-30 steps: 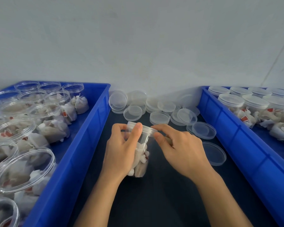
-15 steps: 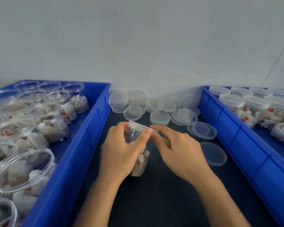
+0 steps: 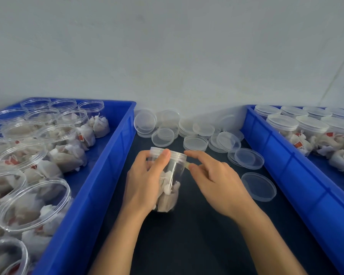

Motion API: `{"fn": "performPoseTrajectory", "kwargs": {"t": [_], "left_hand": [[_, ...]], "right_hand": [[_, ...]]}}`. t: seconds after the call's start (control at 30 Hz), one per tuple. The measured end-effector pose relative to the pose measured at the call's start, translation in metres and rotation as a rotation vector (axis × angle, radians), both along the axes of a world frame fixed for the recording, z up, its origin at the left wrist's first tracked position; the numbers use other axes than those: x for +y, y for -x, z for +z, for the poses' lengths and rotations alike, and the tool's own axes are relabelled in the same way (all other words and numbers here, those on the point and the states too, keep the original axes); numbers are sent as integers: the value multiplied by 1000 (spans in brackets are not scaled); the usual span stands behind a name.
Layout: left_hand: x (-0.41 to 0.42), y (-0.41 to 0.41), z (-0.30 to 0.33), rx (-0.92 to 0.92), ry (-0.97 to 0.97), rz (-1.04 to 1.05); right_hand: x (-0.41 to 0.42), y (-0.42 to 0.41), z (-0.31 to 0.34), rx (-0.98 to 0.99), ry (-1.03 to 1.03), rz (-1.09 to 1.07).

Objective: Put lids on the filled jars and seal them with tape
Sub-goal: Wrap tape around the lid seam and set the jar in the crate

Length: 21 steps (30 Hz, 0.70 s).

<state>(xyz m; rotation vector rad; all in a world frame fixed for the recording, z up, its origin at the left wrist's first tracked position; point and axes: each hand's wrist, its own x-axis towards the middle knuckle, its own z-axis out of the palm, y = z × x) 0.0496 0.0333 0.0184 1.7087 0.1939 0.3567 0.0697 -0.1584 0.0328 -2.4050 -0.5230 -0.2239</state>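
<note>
A clear plastic jar [image 3: 170,187] filled with white tea bags stands on the dark table between two blue bins, a clear lid [image 3: 177,154] on top. My left hand [image 3: 145,183] grips the jar from the left, thumb over the lid's rim. My right hand [image 3: 216,181] is just right of the lid, thumb and fingers pinching a small strip of clear tape [image 3: 187,165] that touches the lid's side. Several loose lids [image 3: 195,142] lie behind the jar.
The left blue bin [image 3: 99,185] holds several open filled jars [image 3: 34,205]. The right blue bin [image 3: 298,185] holds several lidded jars [image 3: 282,124]. A single lid [image 3: 258,186] lies flat to the right of my right hand. A pale wall stands behind.
The jar has been turned and tipped a little in my left hand. My right hand has drawn slightly right from the lid, with the tape strip now showing between fingers and rim.
</note>
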Motion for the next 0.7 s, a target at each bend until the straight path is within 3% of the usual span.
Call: {"fn": "performPoseTrajectory", "kwargs": {"t": [0.7], "left_hand": [[10, -1, 0, -23, 98, -216]], "right_hand": [[-8, 0, 5, 48, -30, 36]]}}
